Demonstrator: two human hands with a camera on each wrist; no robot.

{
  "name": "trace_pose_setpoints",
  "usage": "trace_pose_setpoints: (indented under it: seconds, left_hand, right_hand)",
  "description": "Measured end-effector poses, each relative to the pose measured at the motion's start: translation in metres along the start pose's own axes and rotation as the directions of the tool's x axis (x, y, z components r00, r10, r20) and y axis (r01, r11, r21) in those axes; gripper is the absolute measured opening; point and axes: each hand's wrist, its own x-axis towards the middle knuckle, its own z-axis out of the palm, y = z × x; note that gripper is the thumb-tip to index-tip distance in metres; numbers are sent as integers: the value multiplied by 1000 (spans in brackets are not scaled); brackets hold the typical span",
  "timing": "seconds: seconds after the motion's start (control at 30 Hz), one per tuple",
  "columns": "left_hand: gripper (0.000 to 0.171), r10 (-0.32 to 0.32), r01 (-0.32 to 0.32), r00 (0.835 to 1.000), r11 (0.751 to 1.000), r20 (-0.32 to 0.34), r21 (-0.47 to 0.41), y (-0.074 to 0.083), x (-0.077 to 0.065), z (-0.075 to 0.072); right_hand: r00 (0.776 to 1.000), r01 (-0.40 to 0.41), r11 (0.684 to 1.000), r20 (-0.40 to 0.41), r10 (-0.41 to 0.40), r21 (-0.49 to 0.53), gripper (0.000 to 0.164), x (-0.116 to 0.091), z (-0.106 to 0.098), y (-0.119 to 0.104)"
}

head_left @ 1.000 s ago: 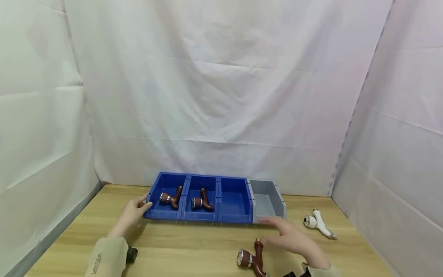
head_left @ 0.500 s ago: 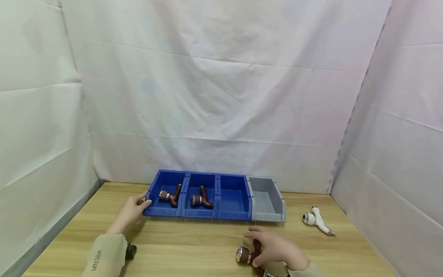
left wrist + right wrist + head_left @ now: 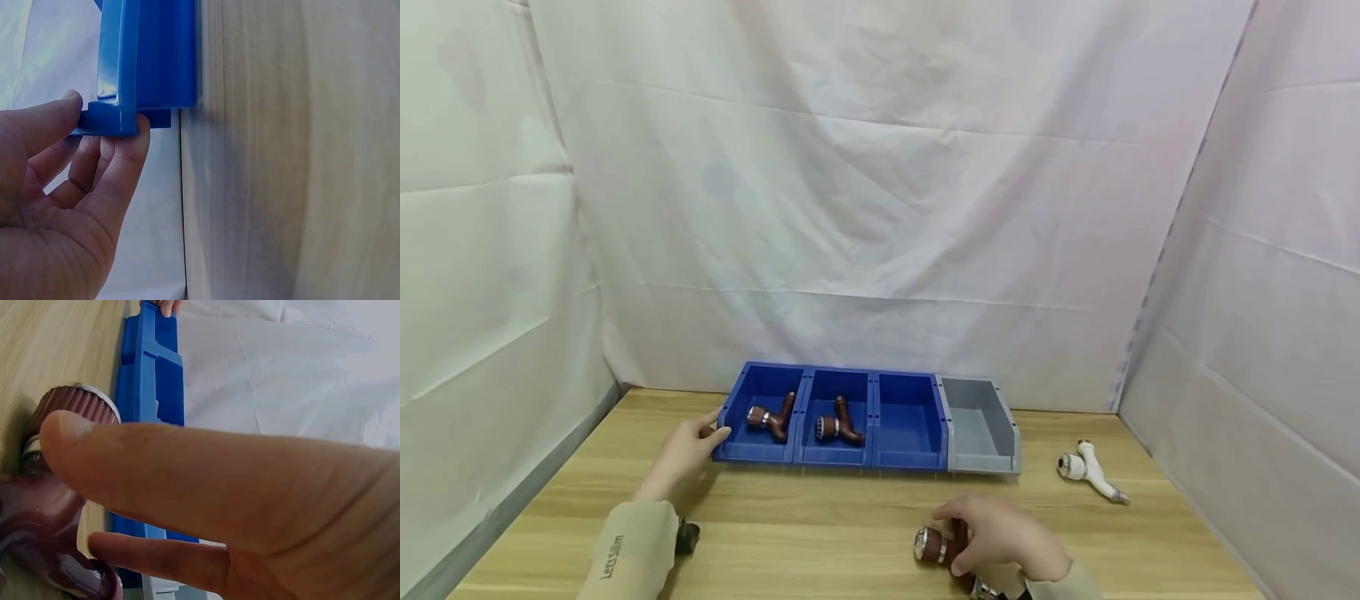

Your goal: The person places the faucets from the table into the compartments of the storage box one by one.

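Note:
My left hand [image 3: 681,458] pinches the front left edge of the leftmost blue bin [image 3: 752,454]. In the left wrist view, thumb and fingers lie on either side of the blue bin's rim [image 3: 128,69]. A brown faucet [image 3: 931,547] with a ribbed, silver-ringed knob lies on the table, and my right hand [image 3: 1000,533] grips its body, hiding part of it. The right wrist view has the thumb crossing over this brown faucet [image 3: 44,512]. One brown faucet [image 3: 775,421] rests in the leftmost bin, another brown faucet [image 3: 841,425] in the second.
The third blue bin [image 3: 908,433] and a grey bin [image 3: 979,437] complete the joined row, both without contents. To the right, a white faucet [image 3: 1092,473] lies on the wooden table [image 3: 805,533]. White cloth [image 3: 865,208] hangs behind and at both sides.
My right hand has come down and left from above the table onto the brown faucet and taken hold of it. The left hand keeps its hold on the bin's edge.

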Motion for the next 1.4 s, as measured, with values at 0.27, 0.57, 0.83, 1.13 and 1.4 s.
trace_pose_setpoints:
  seconds: [0.27, 0.57, 0.83, 1.13, 1.4]
  left_hand:
    - [53, -13, 13, 1000, 1000, 1, -5, 0, 1, 0]
    - [52, -6, 6, 1000, 1000, -8, -9, -2, 2, 1]
    - [52, -7, 7, 1000, 1000, -12, -5, -2, 2, 1]
    - [53, -2, 2, 1000, 1000, -1, -19, 1, -1, -1]
    - [54, -6, 6, 1000, 1000, 6, -14, 4, -2, -2]
  right_hand:
    - [998, -50, 998, 45, 49, 36, 46, 1, 3, -3]
    - [999, -47, 999, -11, 47, 12, 36, 3, 8, -5]
    - [999, -23, 999, -35, 22, -23, 32, 6, 9, -6]
    - [999, -38, 999, -41, 36, -36, 28, 8, 12, -3]
    - [998, -16, 998, -54, 13, -62, 26, 10, 14, 1]
